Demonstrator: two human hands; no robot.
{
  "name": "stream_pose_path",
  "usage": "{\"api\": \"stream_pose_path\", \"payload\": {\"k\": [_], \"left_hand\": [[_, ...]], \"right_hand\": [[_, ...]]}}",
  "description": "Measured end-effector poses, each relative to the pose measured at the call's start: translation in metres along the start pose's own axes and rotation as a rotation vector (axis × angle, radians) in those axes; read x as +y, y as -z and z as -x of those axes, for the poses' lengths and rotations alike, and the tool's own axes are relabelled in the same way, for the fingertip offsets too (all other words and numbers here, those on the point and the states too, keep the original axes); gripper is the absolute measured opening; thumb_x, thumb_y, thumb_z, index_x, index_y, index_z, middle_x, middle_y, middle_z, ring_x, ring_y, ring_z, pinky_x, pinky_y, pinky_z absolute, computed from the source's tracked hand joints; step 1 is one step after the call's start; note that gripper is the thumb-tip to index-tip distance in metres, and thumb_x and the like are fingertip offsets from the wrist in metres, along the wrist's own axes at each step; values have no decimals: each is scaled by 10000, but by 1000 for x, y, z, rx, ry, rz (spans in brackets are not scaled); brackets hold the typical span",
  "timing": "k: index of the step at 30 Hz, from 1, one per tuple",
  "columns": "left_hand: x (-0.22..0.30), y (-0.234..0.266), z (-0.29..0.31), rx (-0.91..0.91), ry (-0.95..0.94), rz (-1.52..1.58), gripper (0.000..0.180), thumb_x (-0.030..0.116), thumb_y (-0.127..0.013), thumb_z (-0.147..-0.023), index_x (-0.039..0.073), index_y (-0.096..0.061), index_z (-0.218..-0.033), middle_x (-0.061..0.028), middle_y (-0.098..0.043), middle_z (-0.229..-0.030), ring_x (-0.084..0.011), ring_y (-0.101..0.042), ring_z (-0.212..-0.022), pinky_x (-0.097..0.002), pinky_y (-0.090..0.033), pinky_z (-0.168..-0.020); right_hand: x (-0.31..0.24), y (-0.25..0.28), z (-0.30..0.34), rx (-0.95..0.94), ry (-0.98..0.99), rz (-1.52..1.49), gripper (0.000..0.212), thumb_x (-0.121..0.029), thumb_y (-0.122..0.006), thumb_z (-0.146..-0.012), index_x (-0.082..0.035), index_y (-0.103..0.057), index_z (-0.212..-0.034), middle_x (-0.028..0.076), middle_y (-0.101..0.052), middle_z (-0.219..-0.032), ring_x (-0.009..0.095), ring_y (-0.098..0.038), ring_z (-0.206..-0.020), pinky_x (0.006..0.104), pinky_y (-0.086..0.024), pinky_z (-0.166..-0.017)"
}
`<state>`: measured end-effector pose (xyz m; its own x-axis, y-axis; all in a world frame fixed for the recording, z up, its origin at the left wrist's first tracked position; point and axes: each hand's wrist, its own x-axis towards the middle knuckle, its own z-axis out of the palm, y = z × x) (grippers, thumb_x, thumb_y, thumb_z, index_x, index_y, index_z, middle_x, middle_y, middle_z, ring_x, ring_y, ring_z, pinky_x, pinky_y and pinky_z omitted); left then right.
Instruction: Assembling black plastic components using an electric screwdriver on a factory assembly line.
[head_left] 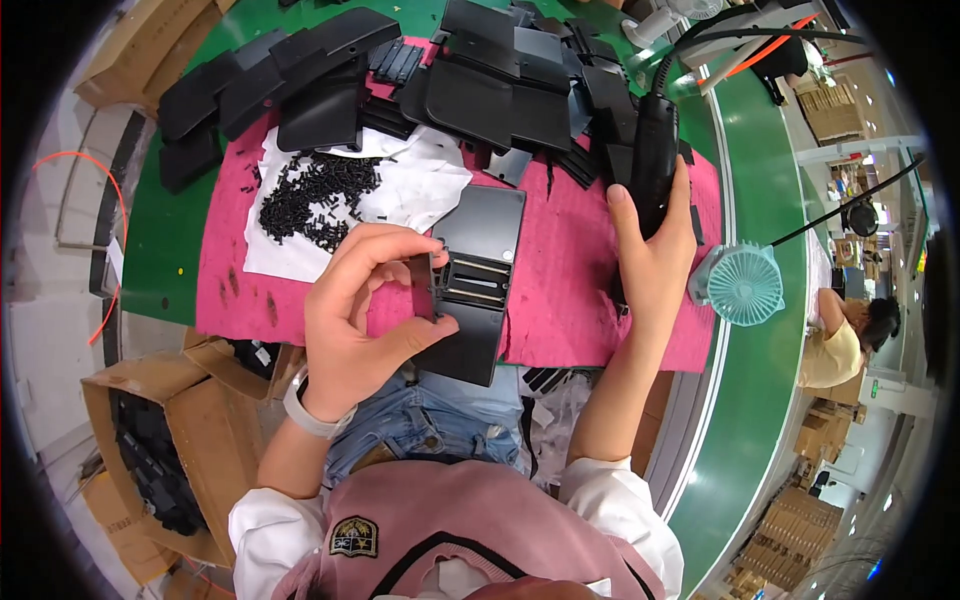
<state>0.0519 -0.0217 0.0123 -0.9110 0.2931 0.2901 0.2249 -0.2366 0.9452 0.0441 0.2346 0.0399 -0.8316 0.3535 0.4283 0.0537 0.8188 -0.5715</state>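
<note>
My left hand (365,315) pinches a small dark flat piece (424,288) between thumb and fingers, at the left side of a black panel (465,345). The panel lies at the near edge of the pink cloth, with a slotted bracket (475,280) across its middle. My right hand (655,265) is wrapped round a black electric screwdriver (655,150), upright with its cable at the top; its lower end is partly hidden by the hand. Left of the panel, many small black screw-like parts (320,195) lie loose on a white cloth (425,185).
Stacked black panels (480,95) line the far side of the pink cloth (560,270) on a green table (160,265). A teal fan (745,284) stands right of my right hand. Lower left, a cardboard box (195,440) holds black parts. Another person (840,335) sits far right.
</note>
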Motion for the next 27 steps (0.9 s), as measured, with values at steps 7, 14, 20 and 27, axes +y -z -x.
{"api": "stream_pose_path", "payload": {"k": [7,14,20,27], "left_hand": [[0,-4,-1,38,-77,-171,455,-23,-768,-629,5,-617,-1058,-100,-610,-1083,-176,-584,-956,-282,-464,-830],[0,-2,3,23,-74,-122,475,32,-805,-660,7,-608,-1091,-92,-600,-1102,-177,-575,-998,-284,-455,-853],[0,1,5,-18,-51,56,517,-19,-790,-664,-8,-581,-1137,-92,-580,-1138,-172,-560,-1033,-283,-442,-875],[13,9,9,45,-103,-89,523,46,-803,-673,-4,-579,-1143,-85,-619,-1033,-143,-563,-932,-269,-451,-790]], "right_hand": [[12,-2,9,90,-9,112,738,-319,-696,-804,23,-366,-1369,224,-566,-1107,366,-568,-1020,409,-448,-866],[7,-1,15,105,-44,215,720,-294,-699,-799,1,-372,-1369,211,-566,-1121,369,-584,-991,408,-462,-839],[16,1,12,168,-158,-70,665,-222,-719,-791,5,-414,-1336,164,-630,-1048,245,-621,-916,352,-466,-844],[27,-3,10,179,-117,-81,590,-212,-722,-783,-7,-479,-1281,126,-631,-976,196,-586,-836,312,-462,-779]]}}
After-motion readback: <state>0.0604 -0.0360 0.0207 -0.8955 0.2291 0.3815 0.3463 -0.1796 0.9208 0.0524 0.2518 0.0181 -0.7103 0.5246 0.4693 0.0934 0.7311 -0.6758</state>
